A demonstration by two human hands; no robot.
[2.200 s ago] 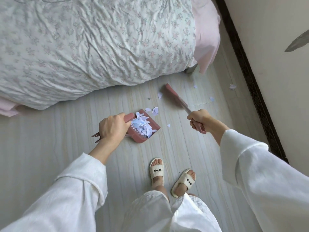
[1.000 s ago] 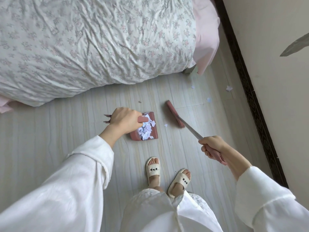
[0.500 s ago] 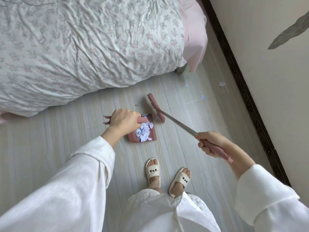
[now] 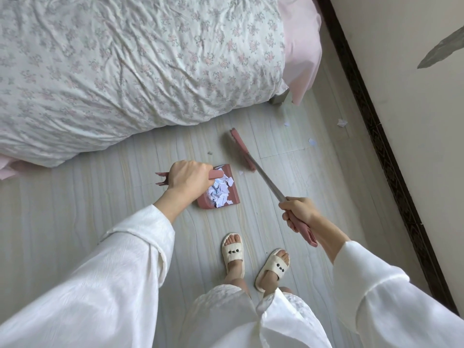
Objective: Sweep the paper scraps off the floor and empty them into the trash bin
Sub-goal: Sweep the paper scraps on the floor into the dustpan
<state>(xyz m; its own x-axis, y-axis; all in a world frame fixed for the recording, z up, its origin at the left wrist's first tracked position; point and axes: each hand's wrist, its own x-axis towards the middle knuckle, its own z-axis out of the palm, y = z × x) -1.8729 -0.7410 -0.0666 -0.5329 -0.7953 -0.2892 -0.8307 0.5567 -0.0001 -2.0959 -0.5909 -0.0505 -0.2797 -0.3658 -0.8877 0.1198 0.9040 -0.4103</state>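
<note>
Roughly halfway imo. Left hand [image 4: 188, 177] clamped on dustpan [image 4: 232, 194] handle, pan full of scraps [image 4: 221, 190]. Right hand [image 4: 298, 213] wrapped round broom [image 4: 242, 153]. Stray scraps [image 4: 312, 141] at 2 o'clock unswept. Bin not visible, emptying pending.

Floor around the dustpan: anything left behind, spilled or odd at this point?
Yes. Several paper scraps lie unswept near the wall, beyond the broom held by the right hand. One small scrap sits beside the dustpan, which the left hand grips; it holds a pile of scraps. No trash bin is in view.
</note>
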